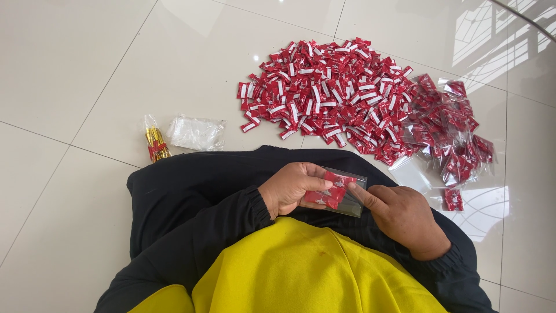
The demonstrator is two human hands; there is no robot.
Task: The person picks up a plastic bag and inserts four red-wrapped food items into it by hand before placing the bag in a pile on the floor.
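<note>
My left hand [292,186] grips a small clear plastic bag [346,202] holding a few red wrapped candies [331,190], over my lap. My right hand [402,215] rests against the bag's right edge, its index finger pressing on the candies. A big heap of red and white wrapped candies [324,93] lies on the white tiled floor ahead. To its right sits a pile of filled clear bags [452,136] with red candies inside.
On the floor to the left lie a bundle of empty clear bags [196,133] and a bundle of gold and red twist ties [155,144]. One filled bag [453,199] lies alone near my right hand. My black sleeves and yellow top fill the lower frame.
</note>
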